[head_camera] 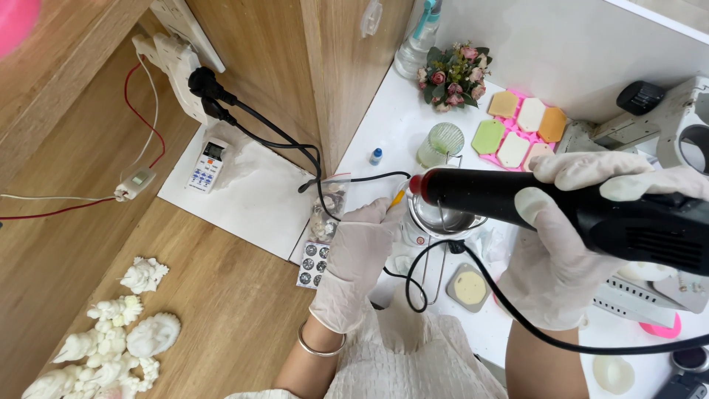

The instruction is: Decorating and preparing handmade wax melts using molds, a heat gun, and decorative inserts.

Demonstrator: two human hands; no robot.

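So the main thing here is a black heat gun [561,210], barrel-shaped with a red tip, held out over the middle of the white bench [391,125]. The right hand [583,244], in a thin pale glove, has its grip clamped round the thick back half of the barrel, thumb on the near side, fingers curled over the top. That looks like the sensible spot to hold it: hard plastic body, probably a fair bit of weight, and the nozzle end likely runs hot, so stay well back from the red tip. Its black cord [473,273] loops down from the body toward the near edge of the bench, and it could drag or snag.

The nozzle points at a small metal cup [442,216] on a little stand. The left hand [358,258], also gloved, is just beside that cup with its grip pinched together on a thin yellow-tipped stick [398,196]. That one looks light and easy to snap.

Further out: a pink mould tray [521,129] of coloured hexagon pieces and a small flower bunch [452,75] near the far edge, a ribbed green glass [441,144] between them and the cup. Off the bench's left side, white cast figures [111,340] lie on the wooden floor [221,295].
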